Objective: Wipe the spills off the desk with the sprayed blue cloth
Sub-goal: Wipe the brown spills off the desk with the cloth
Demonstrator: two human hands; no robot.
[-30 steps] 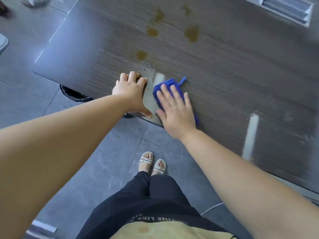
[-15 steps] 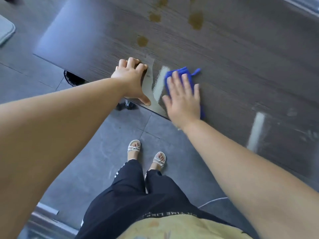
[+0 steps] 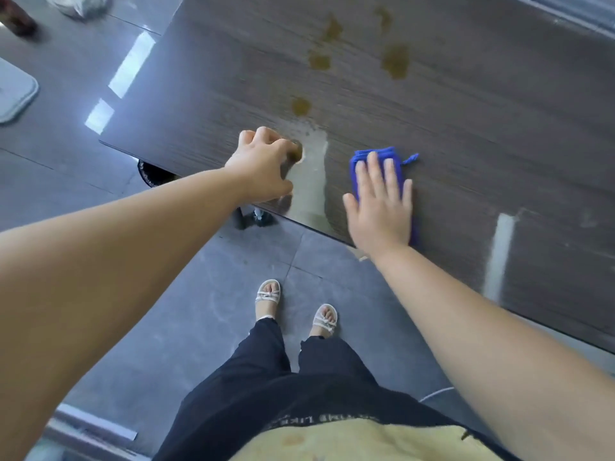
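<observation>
flat palm on the cloth, brown spots beyond

the right hand (image 3: 379, 207) lies flat on the blue cloth (image 3: 372, 158). its fingers are straight and spread, the grip wide, pressing the folded cloth down on the table (image 3: 499, 128) close to the near edge. the cloth shows past the fingertips and along the little-finger side, with a small blue tag sticking out at its far right corner. the left hand (image 3: 263, 168) rests on the table to the left, near the same edge. its grip is narrow, the fingers curled under with nothing seen in them. between the two hands a pale wet streak (image 3: 311, 184) runs from the edge inward. further in on the table sit the spills (image 3: 396, 61), several brown spots, the nearest just beyond the left hand's knuckles and apart from the cloth. below the table edge are grey floor (image 3: 199, 311) tiles and two feet in white sandals (image 3: 268, 294).
</observation>
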